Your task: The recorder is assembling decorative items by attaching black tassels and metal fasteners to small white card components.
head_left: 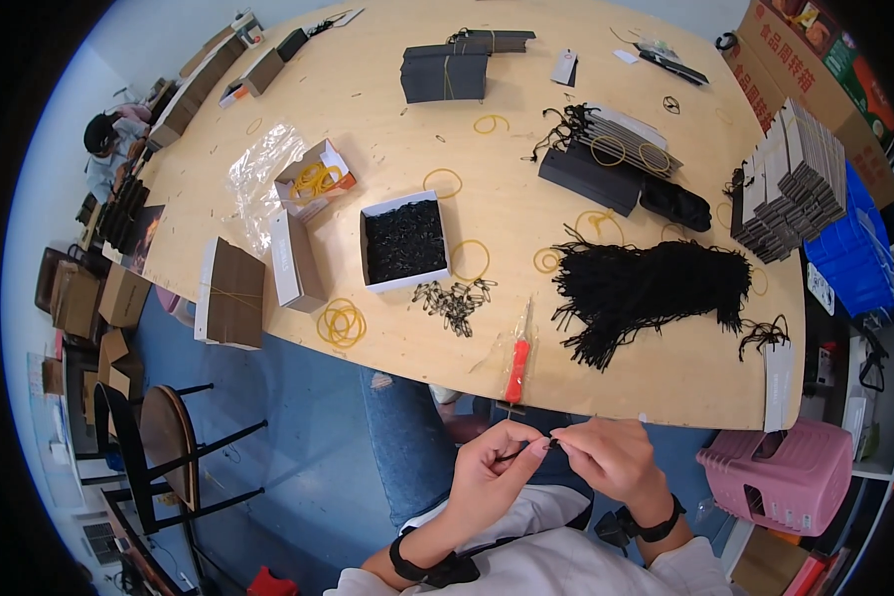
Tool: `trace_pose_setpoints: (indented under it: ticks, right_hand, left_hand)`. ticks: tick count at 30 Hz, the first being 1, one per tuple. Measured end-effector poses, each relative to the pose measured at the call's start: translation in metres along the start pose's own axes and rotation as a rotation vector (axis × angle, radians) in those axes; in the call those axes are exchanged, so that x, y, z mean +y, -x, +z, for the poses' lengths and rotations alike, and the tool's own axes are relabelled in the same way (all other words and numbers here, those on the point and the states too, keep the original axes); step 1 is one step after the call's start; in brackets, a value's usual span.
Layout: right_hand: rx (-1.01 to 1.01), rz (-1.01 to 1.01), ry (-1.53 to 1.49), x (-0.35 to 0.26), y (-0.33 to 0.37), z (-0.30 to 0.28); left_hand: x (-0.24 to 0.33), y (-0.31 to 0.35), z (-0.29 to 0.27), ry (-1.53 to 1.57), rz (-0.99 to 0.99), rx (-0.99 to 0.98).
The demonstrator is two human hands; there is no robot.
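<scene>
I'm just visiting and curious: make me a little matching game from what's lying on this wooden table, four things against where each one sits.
Things:
1. white box of black pins
2. red-handled tool
3. heap of black cords
4. small box of yellow rubber bands

Places:
A. at the table's near edge, just above the hands
B. right of the table's middle
C. at the table's middle
D. beside the clear plastic bag, on the left

Pairs: 1-C, 2-A, 3-B, 4-D

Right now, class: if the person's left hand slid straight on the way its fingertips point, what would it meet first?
Almost at once, the right hand: the left hand points rightward, both pinching a small thin black piece between them.
</scene>
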State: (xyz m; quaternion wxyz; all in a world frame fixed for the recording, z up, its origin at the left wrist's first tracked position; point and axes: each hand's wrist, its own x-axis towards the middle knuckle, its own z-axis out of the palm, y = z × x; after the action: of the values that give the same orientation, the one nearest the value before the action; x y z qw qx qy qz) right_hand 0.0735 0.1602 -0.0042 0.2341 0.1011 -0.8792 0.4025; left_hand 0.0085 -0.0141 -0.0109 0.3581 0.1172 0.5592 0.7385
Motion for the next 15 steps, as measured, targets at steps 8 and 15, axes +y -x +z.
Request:
trace_pose_setpoints:
  ticks: [8,15]
  right_hand:
    - [-0.036,0.331,-0.412,-0.011,-0.005,0.003]
    - [-0.005,0.325,-0.423,0.006,0.010,0.012]
  left_hand:
    - [0.001,-0.001,-0.002,0.129,-0.073,-0.034]
    - [0.000,-0.001,0.005,0.116,-0.092,0.085]
